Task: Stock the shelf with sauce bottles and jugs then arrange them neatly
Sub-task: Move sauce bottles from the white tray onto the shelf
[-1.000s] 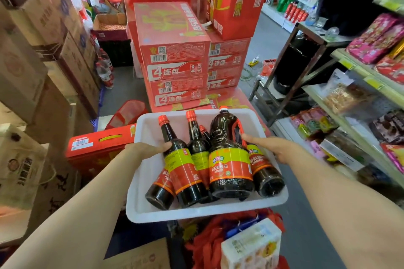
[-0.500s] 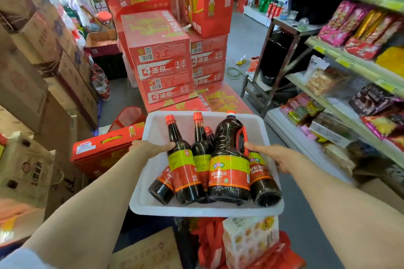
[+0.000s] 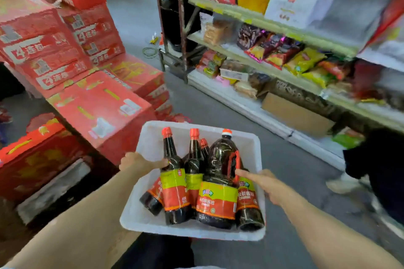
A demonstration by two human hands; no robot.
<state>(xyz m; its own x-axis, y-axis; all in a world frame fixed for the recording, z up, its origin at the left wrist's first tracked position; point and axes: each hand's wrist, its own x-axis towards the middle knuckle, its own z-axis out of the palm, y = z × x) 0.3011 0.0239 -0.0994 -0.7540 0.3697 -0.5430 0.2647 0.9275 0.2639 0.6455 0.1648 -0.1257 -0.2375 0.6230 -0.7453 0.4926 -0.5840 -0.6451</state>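
Gripping the white plastic tray point(image 3: 150, 137) at both long sides: left hand point(image 3: 140, 162) curled over the left rim, thumb reaching in to touch the nearest tall bottle; right hand point(image 3: 265, 183) closed on the right rim, thumb extended along the inside toward the jug's red handle. Held out in front at waist level, over the aisle floor point(image 3: 229, 102), between the stacked red cartons point(image 3: 98, 102) and the snack shelf point(image 3: 284, 76).

Lying loose in the tray: one soy sauce jug point(image 3: 218, 181) with an orange cap and moulded handle, flanked by slim soy sauce bottles point(image 3: 175, 185) with red caps, caps toward the far rim, bases toward the near rim. At least five of the slim ones, some half hidden under the others; exact count cannot be told.

Probably heavy for its size, full of dark liquid and weighted toward the near rim. Bottles likely to roll or slide against each other if the tray tips, so best kept level or slightly nose-up. Glossy walls and shrink labels probably slippery. Slim bottles possibly glass, hence fragile on a hard floor; material not certain from here. Thin tray likely to flex under the load, so a hold at mid-length on both sides suits it.

For shelving, jug best taken by its handle, slim bottles round the labelled body rather than the narrow neck.
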